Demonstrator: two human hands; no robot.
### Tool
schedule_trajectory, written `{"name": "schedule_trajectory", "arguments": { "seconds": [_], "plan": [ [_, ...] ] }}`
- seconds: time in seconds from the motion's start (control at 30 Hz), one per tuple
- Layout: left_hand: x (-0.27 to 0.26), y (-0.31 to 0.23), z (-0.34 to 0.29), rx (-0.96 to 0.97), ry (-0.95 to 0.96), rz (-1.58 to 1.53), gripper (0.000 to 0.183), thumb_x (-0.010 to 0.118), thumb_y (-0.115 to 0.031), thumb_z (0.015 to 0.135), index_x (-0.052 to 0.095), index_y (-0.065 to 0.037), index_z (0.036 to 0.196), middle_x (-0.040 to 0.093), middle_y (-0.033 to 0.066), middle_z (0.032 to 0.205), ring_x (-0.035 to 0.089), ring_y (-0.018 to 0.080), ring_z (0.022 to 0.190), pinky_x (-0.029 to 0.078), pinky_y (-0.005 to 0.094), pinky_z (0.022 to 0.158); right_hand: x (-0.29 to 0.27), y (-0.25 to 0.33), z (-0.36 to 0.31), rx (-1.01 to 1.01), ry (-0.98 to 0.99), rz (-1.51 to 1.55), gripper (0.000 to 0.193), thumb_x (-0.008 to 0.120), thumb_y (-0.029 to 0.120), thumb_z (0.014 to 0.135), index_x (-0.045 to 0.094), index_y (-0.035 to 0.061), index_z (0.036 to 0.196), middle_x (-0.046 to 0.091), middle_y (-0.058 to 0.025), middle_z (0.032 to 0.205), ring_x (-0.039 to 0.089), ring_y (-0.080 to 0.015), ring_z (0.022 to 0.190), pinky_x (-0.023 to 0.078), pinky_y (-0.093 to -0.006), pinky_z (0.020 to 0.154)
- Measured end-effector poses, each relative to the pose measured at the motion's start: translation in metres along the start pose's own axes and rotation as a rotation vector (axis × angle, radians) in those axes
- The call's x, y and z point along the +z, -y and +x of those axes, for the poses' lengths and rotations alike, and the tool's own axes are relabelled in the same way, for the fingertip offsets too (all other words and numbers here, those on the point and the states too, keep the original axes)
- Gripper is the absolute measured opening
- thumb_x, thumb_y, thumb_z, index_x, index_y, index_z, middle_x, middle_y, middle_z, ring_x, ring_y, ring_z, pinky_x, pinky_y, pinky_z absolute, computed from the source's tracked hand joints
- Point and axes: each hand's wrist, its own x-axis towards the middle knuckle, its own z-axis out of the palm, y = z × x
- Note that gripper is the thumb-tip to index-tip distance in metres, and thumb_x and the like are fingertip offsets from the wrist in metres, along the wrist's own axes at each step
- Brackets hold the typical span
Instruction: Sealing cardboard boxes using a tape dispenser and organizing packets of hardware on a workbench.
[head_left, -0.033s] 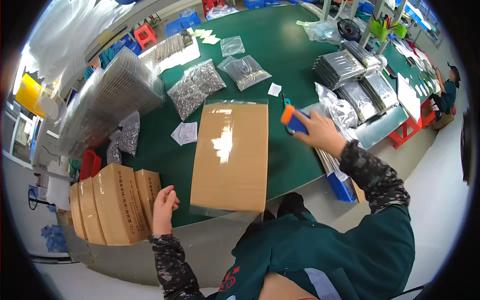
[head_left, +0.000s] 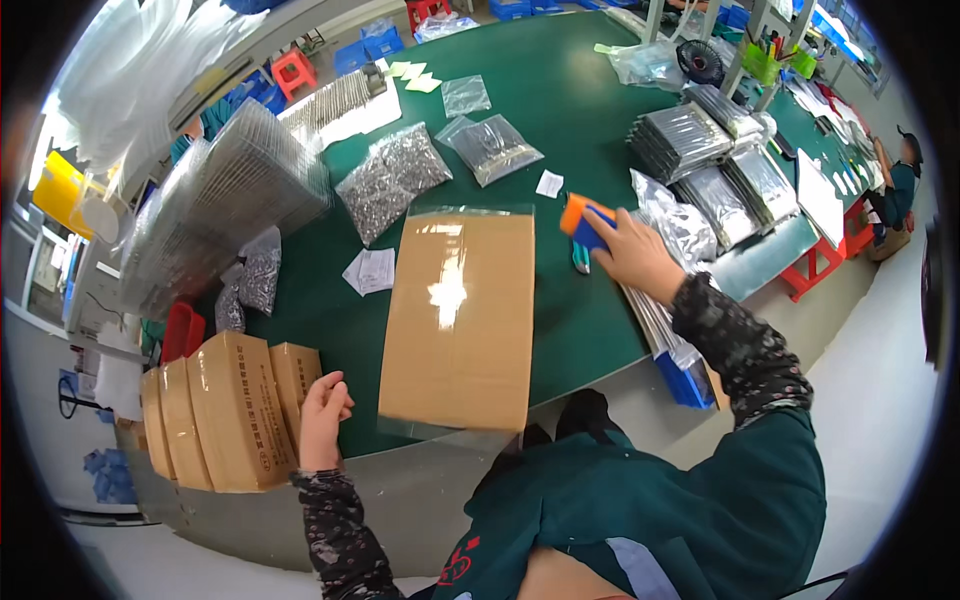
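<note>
In front of me a brown cardboard box point(head_left: 460, 330) lies flat, with shiny clear tape down its middle and overhanging its near and far ends. My right hand point(head_left: 640, 255) is closed around a blue and orange tape dispenser point(head_left: 587, 220), right of the box's far corner. A teal utility knife point(head_left: 581, 258) lies beneath it, partly hidden. At the table's front edge, my left hand point(head_left: 325, 415) is held with curled fingers and nothing visible in them. It is between the box and a row of upright brown cartons point(head_left: 228, 412).
Bags of small metal parts point(head_left: 395, 180) and a paper slip point(head_left: 370, 271) lie beyond the box. Clear plastic trays point(head_left: 235, 190) are stacked at left, near a red bin point(head_left: 182, 330). Bagged dark parts point(head_left: 680, 140) fill the right side. Another person point(head_left: 893, 185) sits far right.
My right hand has shifted slightly down and left, and the tape dispenser has tilted, uncovering less of its blue side. The left hand is nearly still.
</note>
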Motion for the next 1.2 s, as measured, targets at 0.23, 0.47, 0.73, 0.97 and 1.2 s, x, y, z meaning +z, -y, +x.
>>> {"name": "schedule_trajectory", "arguments": {
  "seconds": [0.23,0.47,0.73,0.97,1.2],
  "plan": [
    [0.059,-0.082,0.033,0.105,0.017,0.185,0.031,0.055,-0.015,0.087,0.050,0.001,0.113,0.056,0.0041,0.093,0.053,0.0099,0.083,0.043,0.0219,0.075,0.089,-0.100,0.078,0.071,-0.001,-0.117,0.039,0.046,0.007,0.080,0.050,0.0154,0.117,0.049,-0.0160,0.088,0.056,-0.0308,0.081,0.044,-0.0399,0.071],
    [0.117,-0.091,0.116,0.218,0.002,0.321,0.038,0.059,-0.025,0.084,0.052,0.003,0.108,0.057,0.0060,0.096,0.052,0.0126,0.090,0.040,0.0254,0.081,0.043,-0.005,0.054,-0.034,-0.090,0.762,0.023,0.055,0.021,0.081,0.061,0.0017,0.093,0.058,-0.0148,0.098,0.052,-0.0307,0.096,0.041,-0.0380,0.087],
    [0.169,-0.107,0.133,0.118,0.071,0.250,0.029,0.059,-0.027,0.083,0.056,-0.003,0.100,0.055,0.0020,0.093,0.050,0.0117,0.086,0.039,0.0239,0.077,0.035,0.048,0.032,0.117,0.212,1.120,0.043,0.048,0.033,0.088,0.052,0.0003,0.115,0.052,-0.0182,0.104,0.046,-0.0295,0.096,0.037,-0.0361,0.087],
    [0.183,-0.120,0.130,0.004,0.360,0.253,0.014,0.053,-0.015,0.083,0.059,-0.003,0.086,0.059,0.0015,0.087,0.051,0.0087,0.084,0.039,0.0222,0.078,0.032,0.073,-0.015,0.281,0.166,1.294,0.035,0.039,0.027,0.092,0.056,0.0064,0.115,0.047,-0.0132,0.105,0.039,-0.0261,0.097,0.032,-0.0334,0.089],
    [0.192,-0.107,0.128,0.043,0.267,0.375,0.027,0.047,-0.013,0.082,0.055,-0.005,0.107,0.062,0.0033,0.084,0.055,0.0115,0.081,0.041,0.0235,0.077,0.058,0.074,-0.031,0.442,0.293,1.429,0.035,0.036,0.018,0.092,0.050,0.0031,0.120,0.042,-0.0109,0.112,0.035,-0.0223,0.108,0.024,-0.0294,0.098]
  ]
}}
